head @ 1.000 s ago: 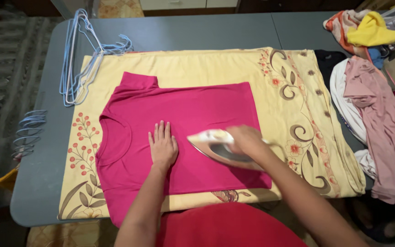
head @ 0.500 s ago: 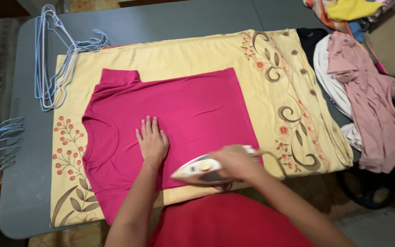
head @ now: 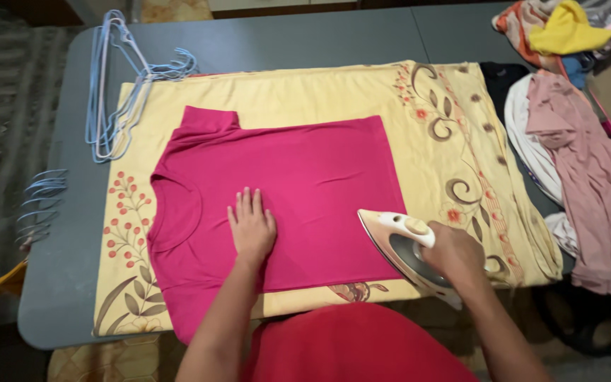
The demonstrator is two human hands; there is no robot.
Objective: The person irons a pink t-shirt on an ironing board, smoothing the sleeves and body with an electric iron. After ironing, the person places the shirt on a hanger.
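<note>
Ironing step, I judge: left hand [head: 252, 226] flat, released, pinning pink shirt [head: 284, 184]; right hand [head: 454, 253] grasping iron [head: 401, 240] at hem edge. Next calls for flat sole, smooth cloth.

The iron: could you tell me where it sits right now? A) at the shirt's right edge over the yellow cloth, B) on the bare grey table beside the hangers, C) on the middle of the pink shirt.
A: the iron, gripped by the right hand, sits at the right edge of the pink shirt, over the yellow cloth.
</note>
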